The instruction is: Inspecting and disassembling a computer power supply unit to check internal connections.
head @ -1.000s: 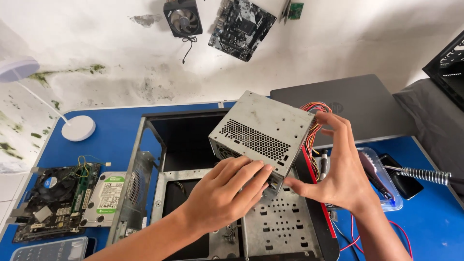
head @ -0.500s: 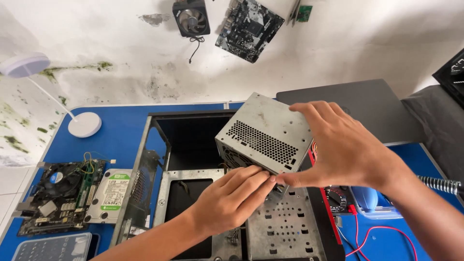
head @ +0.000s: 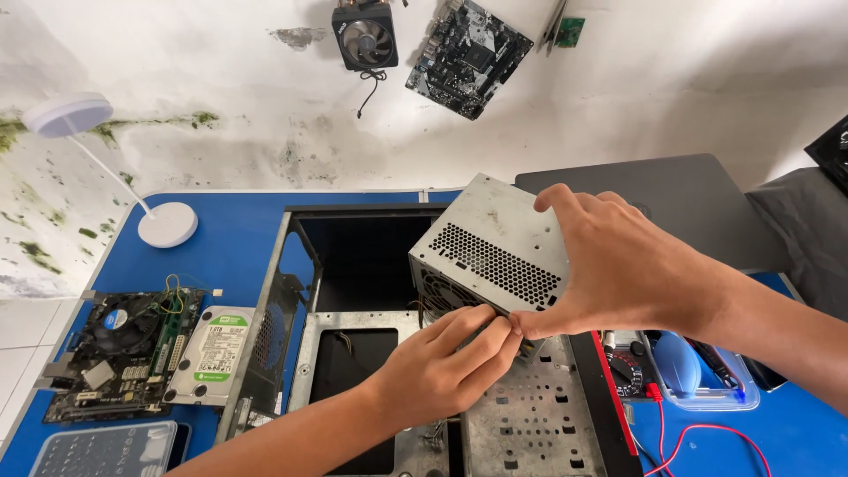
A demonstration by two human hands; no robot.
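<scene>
Head view: I look down on a blue table [head: 238,231] with an open grey steel computer case [head: 371,353] lying on its side, which is my landmark for everything else.
Far left of the case: a white desk lamp with a round base [head: 166,224] stands well apart from it, towards the wall.
Just left of the case: a green-and-black motherboard with a round cooler fan [head: 119,353] lies flat, and a silver hard drive with a green label [head: 212,355] lies between that board and the case wall, near it.
Left hand [head: 437,371]: my fingers are pressed together and flat, reaching in over the case, fingertips at the lower edge of the power supply.
Power supply: the grey perforated metal box [head: 495,252] is tilted, raised above the right part of the case, one corner dipping into the opening; it sits in no bay.
Right hand [head: 618,265]: spread over the box's right side, fingers hooked on its top, thumb meeting my left fingertips at the lower corner.
Right of the case: a clear plastic tray holding a blue bulb-shaped blower [head: 698,375] lies near it, with red wires [head: 698,442] trailing in front.
Done, as I judge it: side panel off, board and drive lying outside the case.
Left: the box is neither seated nor set down; whether its cables are attached I cannot tell.
</scene>
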